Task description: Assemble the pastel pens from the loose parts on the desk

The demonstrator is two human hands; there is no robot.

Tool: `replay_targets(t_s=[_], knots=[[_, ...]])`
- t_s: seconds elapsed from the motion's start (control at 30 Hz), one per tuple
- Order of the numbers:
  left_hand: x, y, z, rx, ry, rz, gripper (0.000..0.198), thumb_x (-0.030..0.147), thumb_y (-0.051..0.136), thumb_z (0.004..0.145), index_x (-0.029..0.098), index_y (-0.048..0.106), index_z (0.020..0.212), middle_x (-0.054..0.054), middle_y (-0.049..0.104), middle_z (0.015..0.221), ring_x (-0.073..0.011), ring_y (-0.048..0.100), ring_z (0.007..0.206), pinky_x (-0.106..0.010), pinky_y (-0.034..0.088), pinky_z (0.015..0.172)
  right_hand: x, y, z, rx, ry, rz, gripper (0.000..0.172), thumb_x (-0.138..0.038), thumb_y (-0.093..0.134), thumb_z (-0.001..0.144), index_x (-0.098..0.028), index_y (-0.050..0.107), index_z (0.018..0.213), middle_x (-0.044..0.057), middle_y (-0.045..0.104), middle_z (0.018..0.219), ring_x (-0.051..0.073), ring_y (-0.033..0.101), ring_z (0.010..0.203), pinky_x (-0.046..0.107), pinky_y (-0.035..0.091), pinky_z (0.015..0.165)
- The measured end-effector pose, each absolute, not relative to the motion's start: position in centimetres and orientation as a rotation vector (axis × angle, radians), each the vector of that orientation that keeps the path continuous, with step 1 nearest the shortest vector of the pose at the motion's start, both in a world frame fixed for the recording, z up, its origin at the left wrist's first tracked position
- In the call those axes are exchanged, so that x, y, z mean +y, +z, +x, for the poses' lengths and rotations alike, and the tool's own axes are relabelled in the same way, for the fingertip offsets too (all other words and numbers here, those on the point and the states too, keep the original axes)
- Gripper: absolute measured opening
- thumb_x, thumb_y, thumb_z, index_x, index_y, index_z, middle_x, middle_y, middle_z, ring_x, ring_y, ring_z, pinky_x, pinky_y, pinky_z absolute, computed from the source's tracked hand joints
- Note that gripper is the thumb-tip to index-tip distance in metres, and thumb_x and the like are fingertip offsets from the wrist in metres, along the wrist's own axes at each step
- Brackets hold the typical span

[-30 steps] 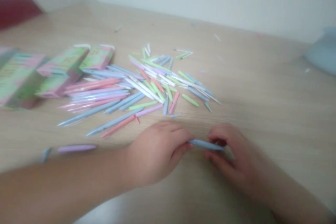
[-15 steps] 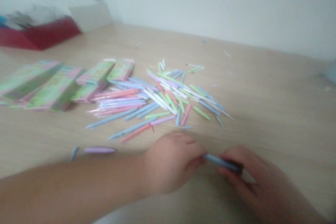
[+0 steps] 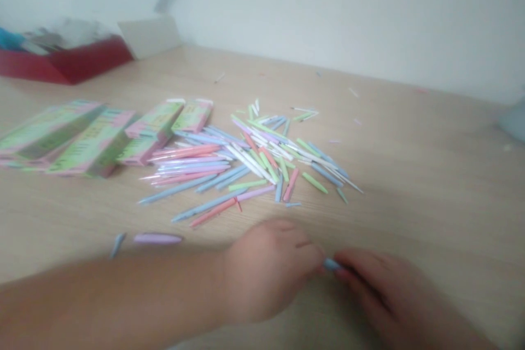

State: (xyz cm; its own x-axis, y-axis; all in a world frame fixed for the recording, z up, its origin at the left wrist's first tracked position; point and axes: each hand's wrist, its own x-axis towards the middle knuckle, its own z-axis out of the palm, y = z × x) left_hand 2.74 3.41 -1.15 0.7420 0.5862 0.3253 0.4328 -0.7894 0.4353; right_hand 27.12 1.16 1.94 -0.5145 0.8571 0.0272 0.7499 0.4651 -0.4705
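Note:
My left hand (image 3: 274, 270) is closed on one end of a blue pen (image 3: 331, 264), of which only a short piece shows between my hands. My right hand (image 3: 381, 290) is closed around its other end, so most of the pen is hidden. Beyond my hands lies a loose pile of pen parts (image 3: 268, 161) in blue, green, pink, white and purple. Clear-wrapped pens (image 3: 191, 161) lie at its left. A purple pen piece (image 3: 158, 238) and a small blue piece (image 3: 117, 244) rest just past my left forearm.
Several green and pink boxes (image 3: 92, 145) lie at the left on the wooden table (image 3: 430, 186). A red box (image 3: 92, 57) with stuff in it stands at the back left. Small scraps are scattered towards the wall, and a pale object (image 3: 512, 120) sits at the right edge.
My right hand has closed in towards my left, covering more of the blue pen. A dark part at the pen's right end is now hidden. The view has shifted slightly.

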Motion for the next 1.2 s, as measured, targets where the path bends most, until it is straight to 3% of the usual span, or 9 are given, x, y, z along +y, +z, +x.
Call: replay_targets(t_s=[0.27,0.43,0.57,0.63,0.83,1.0,1.2], knots=[[3.5,-1.2,2.6,0.717,0.703,2.625,0.015,0.022,0.056,0.105,0.018,0.069,0.101,-0.004,0.071,0.087,-0.0205,0.066,0.083,-0.037,0.051,0.080,0.8,1.7,26.5,-2.313,0.847,-1.539,0.031,-0.035,0.049,0.104,-0.031,0.072,0.083,0.002,0.082,0.088,0.029,0.078,0.080,0.039,0.063,0.063],[3.6,-0.5,2.6,0.858,0.972,2.071,0.016,0.025,0.066,0.101,0.019,0.071,0.115,-0.008,0.074,0.109,-0.0219,0.069,0.103,-0.034,0.056,0.091,1.3,1.2,26.7,-2.197,0.955,-1.612,0.038,-0.046,0.044,0.110,-0.028,0.068,0.087,0.002,0.077,0.082,0.026,0.074,0.076,0.037,0.059,0.065],[4.2,-0.3,2.9,0.881,1.017,1.087,0.027,0.041,0.062,0.103,0.016,0.069,0.111,-0.009,0.074,0.101,-0.0174,0.072,0.079,-0.025,0.058,0.062,1.5,1.0,26.7,-2.015,0.975,-1.710,0.048,-0.053,0.040,0.111,-0.025,0.060,0.077,0.000,0.067,0.065,0.021,0.064,0.059,0.032,0.050,0.054],[4.6,-0.3,3.0,0.803,0.941,0.738,0.028,0.039,0.053,0.107,0.016,0.068,0.111,-0.011,0.076,0.106,-0.0141,0.074,0.071,-0.021,0.057,0.056,1.4,0.9,26.4,-1.971,1.013,-1.716,0.049,-0.054,0.040,0.110,-0.025,0.058,0.075,-0.001,0.064,0.062,0.020,0.062,0.057,0.031,0.049,0.053],[5.4,0.2,2.9,0.581,0.814,0.248,0.041,0.033,0.042,0.109,0.009,0.075,0.102,-0.019,0.080,0.115,-0.0210,0.082,0.086,-0.029,0.067,0.076,0.6,0.7,25.4,-1.884,1.213,-1.612,0.054,-0.057,0.037,0.112,-0.024,0.062,0.078,-0.001,0.067,0.064,0.019,0.063,0.060,0.030,0.050,0.059],[5.5,0.3,2.6,0.585,0.798,0.206,0.042,0.023,0.042,0.107,0.007,0.077,0.092,-0.019,0.082,0.108,-0.0220,0.083,0.084,-0.030,0.069,0.075,0.4,0.8,25.4,-1.835,1.297,-1.613,0.052,-0.058,0.038,0.112,-0.024,0.061,0.081,-0.001,0.067,0.066,0.018,0.063,0.062,0.031,0.051,0.062],[5.4,0.1,2.4,0.517,0.787,0.219,0.039,0.024,0.044,0.107,0.009,0.078,0.094,-0.017,0.082,0.109,-0.0226,0.083,0.090,-0.031,0.069,0.078,0.0,0.6,25.3,-1.824,1.361,-1.558,0.042,-0.049,0.039,0.113,-0.024,0.061,0.087,-0.001,0.068,0.069,0.018,0.064,0.064,0.031,0.052,0.063]])
